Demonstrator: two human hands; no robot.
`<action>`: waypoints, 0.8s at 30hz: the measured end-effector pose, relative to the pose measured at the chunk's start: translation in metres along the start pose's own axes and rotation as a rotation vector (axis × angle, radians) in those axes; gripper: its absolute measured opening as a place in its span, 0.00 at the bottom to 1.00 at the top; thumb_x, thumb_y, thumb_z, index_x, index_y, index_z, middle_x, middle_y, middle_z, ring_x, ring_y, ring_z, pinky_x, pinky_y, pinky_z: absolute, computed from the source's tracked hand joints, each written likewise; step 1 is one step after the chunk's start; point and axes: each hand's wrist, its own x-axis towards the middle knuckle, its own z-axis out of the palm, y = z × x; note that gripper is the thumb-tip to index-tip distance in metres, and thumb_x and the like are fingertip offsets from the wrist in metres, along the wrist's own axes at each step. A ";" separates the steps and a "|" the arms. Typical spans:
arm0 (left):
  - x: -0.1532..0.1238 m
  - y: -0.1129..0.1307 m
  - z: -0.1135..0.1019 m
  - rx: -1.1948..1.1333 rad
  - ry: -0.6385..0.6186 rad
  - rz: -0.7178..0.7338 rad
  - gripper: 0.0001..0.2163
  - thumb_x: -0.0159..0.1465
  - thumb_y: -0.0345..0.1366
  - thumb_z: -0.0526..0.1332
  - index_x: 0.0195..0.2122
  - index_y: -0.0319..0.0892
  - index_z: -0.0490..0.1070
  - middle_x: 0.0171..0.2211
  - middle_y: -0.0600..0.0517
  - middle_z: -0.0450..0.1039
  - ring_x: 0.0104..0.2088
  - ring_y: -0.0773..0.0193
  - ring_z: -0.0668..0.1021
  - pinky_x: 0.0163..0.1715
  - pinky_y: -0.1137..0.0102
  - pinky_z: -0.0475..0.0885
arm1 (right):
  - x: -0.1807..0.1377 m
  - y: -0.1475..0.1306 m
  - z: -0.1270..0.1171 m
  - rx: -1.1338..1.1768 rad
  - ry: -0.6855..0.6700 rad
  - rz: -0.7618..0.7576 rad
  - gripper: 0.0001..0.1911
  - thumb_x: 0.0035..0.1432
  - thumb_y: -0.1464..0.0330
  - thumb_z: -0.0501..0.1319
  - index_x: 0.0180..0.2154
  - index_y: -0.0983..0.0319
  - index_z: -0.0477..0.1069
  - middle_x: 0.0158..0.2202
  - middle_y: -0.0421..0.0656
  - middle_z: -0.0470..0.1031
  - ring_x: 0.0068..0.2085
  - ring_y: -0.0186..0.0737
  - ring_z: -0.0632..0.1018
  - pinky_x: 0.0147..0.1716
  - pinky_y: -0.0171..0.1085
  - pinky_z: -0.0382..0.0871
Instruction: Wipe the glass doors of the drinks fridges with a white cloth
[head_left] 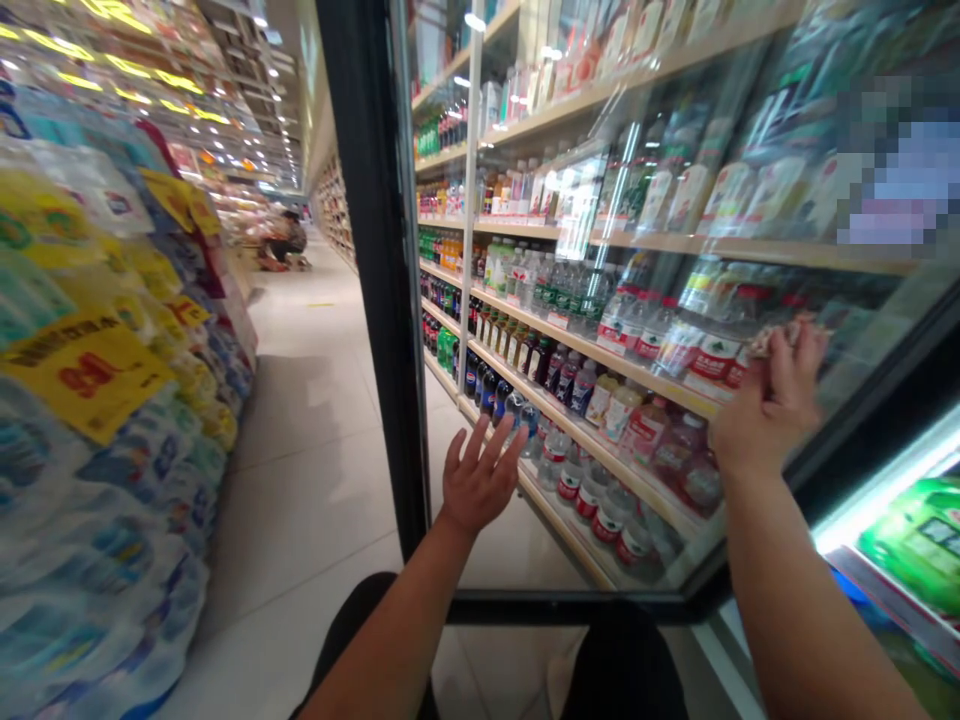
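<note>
"Ahead of the left hand (484,480) stands a black-framed glass door (517,608); where is the crumpled cloth (763,345)?"

"Up and to the right, bunched in the right hand (776,410), whose fingers close around it; that hand is plainly the nearer."

"And the left hand's own hold?"

"None: its fingers fan apart toward the pane, though whether they touch it cannot be told."

"How does the door lie?"

"Its long upright bar (386,250) runs just left of the left hand, top tilted left, while red-labelled bottles (606,522) show through the glass to that hand's lower right."
</note>
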 end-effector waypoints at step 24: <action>-0.007 0.000 0.004 0.021 0.014 -0.028 0.22 0.64 0.33 0.63 0.60 0.48 0.72 0.60 0.49 0.72 0.71 0.55 0.57 0.71 0.58 0.51 | -0.151 0.074 -0.055 -0.140 0.015 0.606 0.32 0.61 0.61 0.55 0.63 0.69 0.67 0.68 0.59 0.61 0.70 0.55 0.62 0.71 0.49 0.53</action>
